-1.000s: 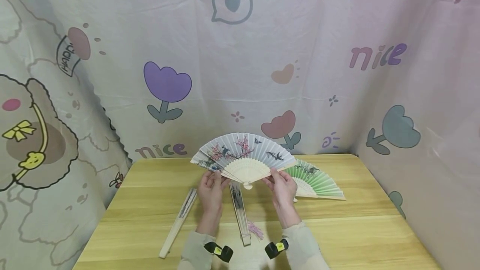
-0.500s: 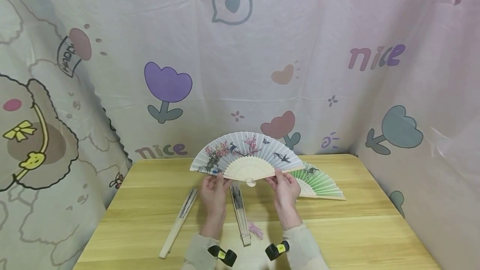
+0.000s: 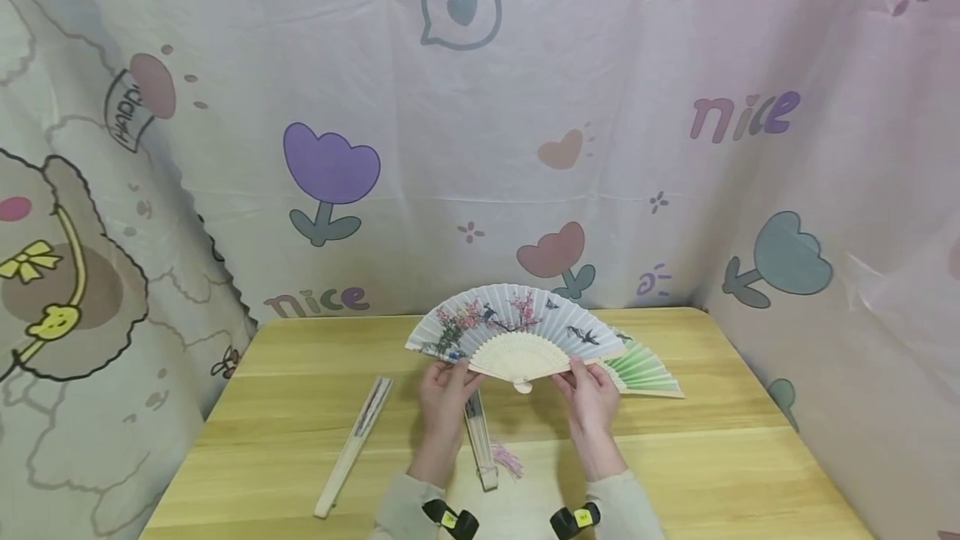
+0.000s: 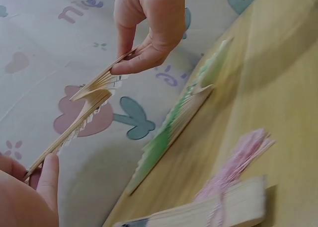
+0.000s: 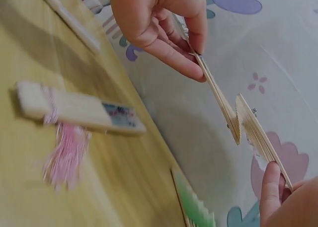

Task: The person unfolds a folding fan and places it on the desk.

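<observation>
A spread white folding fan (image 3: 517,327) with pink blossoms, dark birds and pale ribs is held up above the table in the head view. My left hand (image 3: 444,402) pinches its left outer rib between thumb and fingers. On the other side my right hand (image 3: 590,402) pinches the right outer rib the same way. Seen edge-on in the left wrist view, the fan's ribs (image 4: 89,105) bend in a wave at the middle. Below the hands lies a folded fan (image 3: 482,444) with a pink tassel (image 3: 507,458).
Behind my right hand a green folding fan (image 3: 643,369) stands spread on the wooden table (image 3: 712,465), partly covered by the white fan. Another folded fan (image 3: 354,447) lies at the left. A printed curtain (image 3: 465,148) hangs behind and along both sides.
Both hands have carried the spread white fan slightly to the right and, in the last half second, lower. It overlaps more of the green fan. The fans on the table stay put.
</observation>
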Action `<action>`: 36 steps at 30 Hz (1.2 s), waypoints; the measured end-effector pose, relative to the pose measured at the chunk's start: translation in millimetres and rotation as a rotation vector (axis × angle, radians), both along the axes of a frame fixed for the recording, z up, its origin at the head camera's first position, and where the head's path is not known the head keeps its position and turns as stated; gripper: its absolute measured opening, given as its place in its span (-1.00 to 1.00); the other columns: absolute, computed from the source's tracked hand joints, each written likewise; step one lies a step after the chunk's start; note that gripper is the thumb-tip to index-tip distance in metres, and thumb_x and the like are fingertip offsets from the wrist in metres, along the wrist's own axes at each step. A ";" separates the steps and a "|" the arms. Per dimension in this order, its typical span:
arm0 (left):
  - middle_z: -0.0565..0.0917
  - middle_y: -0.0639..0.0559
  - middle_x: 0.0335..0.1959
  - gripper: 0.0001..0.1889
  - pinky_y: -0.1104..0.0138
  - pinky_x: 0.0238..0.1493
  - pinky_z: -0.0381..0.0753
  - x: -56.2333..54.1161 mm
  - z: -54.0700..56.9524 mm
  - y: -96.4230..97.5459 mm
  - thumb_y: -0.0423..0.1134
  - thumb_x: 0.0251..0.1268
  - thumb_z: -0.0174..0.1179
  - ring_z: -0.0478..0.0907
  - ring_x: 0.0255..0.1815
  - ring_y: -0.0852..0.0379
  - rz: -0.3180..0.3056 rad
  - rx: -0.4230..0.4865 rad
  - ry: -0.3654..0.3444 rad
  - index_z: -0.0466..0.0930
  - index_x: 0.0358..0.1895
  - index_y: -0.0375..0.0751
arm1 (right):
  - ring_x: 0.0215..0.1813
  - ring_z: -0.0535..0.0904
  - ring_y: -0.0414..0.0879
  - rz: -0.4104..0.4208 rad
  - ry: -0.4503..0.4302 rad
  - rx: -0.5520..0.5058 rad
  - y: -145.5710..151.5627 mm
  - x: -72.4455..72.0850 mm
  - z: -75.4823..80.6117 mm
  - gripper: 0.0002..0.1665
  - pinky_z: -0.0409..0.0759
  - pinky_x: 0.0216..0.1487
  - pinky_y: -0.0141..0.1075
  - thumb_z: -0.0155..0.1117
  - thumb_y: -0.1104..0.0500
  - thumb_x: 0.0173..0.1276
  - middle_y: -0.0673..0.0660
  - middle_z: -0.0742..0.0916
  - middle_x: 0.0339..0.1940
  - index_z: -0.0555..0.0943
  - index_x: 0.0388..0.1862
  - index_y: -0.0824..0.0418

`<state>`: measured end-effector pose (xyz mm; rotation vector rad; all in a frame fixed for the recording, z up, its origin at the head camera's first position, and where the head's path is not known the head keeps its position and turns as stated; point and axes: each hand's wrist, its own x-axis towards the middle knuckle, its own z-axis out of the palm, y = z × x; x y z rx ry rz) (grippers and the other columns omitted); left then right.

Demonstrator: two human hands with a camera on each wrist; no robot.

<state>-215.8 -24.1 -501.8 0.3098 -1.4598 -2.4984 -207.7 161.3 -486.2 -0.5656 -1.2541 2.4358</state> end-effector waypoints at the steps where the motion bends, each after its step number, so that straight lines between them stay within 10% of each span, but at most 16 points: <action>1: 0.75 -0.31 -0.19 -0.77 0.12 0.04 0.87 1.2 -1.5 2.8 -0.46 0.54 0.16 0.79 -0.27 0.05 -0.021 -0.007 -0.001 0.45 0.06 -0.63 | -0.43 0.74 -0.19 -0.002 0.000 0.000 3.8 2.7 -1.5 -0.81 0.86 -0.29 -0.39 0.27 0.34 0.55 0.03 0.78 -0.47 0.53 -0.33 0.30; 13: 0.70 -0.45 -0.05 -0.70 0.11 0.08 0.87 18.9 -27.7 37.0 -0.45 0.54 0.14 0.79 -0.21 0.02 -0.279 -0.065 -0.066 0.39 0.13 -0.66 | -0.37 0.75 -0.22 -0.063 -0.096 0.006 52.7 46.6 -26.8 -0.81 0.87 -0.15 -0.37 0.25 0.33 0.57 -0.01 0.76 -0.42 0.55 -0.33 0.26; 36: 0.76 -0.39 -0.26 -0.74 0.23 -0.19 0.91 37.4 -47.3 68.8 -0.46 0.41 0.27 0.82 -0.35 -0.02 -0.332 -0.237 -0.210 0.52 -0.01 -0.64 | -0.33 0.71 -0.28 -0.102 -0.238 0.085 85.0 89.6 -57.1 -0.78 0.86 -0.07 -0.40 0.18 0.26 0.62 -0.03 0.67 -0.37 0.47 -0.28 0.35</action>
